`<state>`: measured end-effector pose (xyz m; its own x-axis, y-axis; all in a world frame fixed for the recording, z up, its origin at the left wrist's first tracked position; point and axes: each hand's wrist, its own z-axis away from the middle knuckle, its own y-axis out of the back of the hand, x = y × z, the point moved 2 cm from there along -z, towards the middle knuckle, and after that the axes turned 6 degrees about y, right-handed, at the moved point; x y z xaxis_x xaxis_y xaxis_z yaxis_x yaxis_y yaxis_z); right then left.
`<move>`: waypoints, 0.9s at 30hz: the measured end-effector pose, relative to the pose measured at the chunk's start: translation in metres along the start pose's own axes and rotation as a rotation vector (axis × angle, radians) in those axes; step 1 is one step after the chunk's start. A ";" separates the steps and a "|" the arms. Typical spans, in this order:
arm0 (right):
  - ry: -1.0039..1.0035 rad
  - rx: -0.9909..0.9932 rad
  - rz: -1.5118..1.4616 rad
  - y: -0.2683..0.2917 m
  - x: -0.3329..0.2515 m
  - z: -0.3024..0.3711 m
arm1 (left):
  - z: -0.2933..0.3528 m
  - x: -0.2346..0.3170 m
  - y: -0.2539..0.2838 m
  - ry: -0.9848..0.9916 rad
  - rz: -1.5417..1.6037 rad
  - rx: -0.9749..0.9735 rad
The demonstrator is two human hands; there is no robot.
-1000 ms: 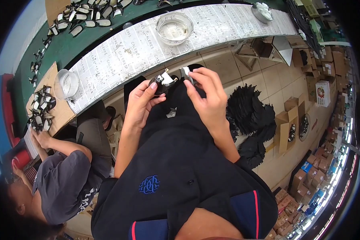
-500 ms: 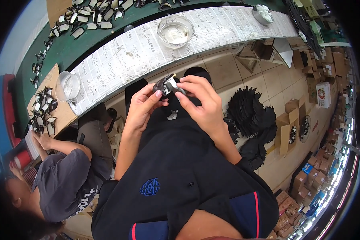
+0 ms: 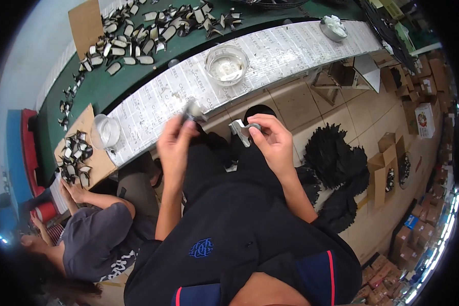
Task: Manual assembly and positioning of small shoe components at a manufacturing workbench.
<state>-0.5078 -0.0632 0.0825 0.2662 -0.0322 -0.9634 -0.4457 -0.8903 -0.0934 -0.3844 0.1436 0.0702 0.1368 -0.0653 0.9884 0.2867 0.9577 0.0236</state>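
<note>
My left hand (image 3: 174, 143) is raised at the near edge of the bench, its fingers closed on a small dark piece with a pale end (image 3: 193, 111). That piece is smeared by motion, and its kind is unclear. To its right, my right hand (image 3: 274, 140) pinches a thin, curled whitish piece with a dark grey edge (image 3: 242, 132) between thumb and fingers. The two hands are apart, above my lap. Beyond them, a clear round bowl (image 3: 209, 65) with a little pale content stands on the paper-covered bench (image 3: 158, 104).
Many small black heel-shaped pieces with pale faces (image 3: 130, 43) lie on the green table (image 3: 94, 84). Another clear bowl (image 3: 106, 144) stands at left, near a co-worker (image 3: 94, 239). Black jagged-edged pieces (image 3: 334, 155) are heaped on the floor at right, beside an open carton (image 3: 375, 176).
My hands were together on one dark-and-white piece; now they have separated. The left moved toward the bench with the dark piece, while the right keeps the whitish one. The view has shifted slightly.
</note>
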 end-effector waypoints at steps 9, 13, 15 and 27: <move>-0.254 0.084 -0.009 0.026 0.145 0.055 | -0.118 0.283 0.010 -1.685 0.112 0.867; -0.348 0.067 -0.065 0.023 0.161 0.069 | -0.245 0.333 -0.043 -1.571 -0.342 0.681; -0.334 0.073 -0.043 0.033 0.161 0.067 | -0.311 0.308 -0.071 -1.358 -0.726 0.561; -0.458 0.147 -0.291 0.032 0.161 0.060 | -0.404 -0.022 0.035 -0.604 -1.426 0.069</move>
<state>-0.5298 -0.0694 -0.0905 0.0121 0.4346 -0.9005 -0.5324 -0.7596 -0.3737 0.0058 0.0656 -0.0113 -0.5971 -0.8005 0.0526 -0.2030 0.2142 0.9555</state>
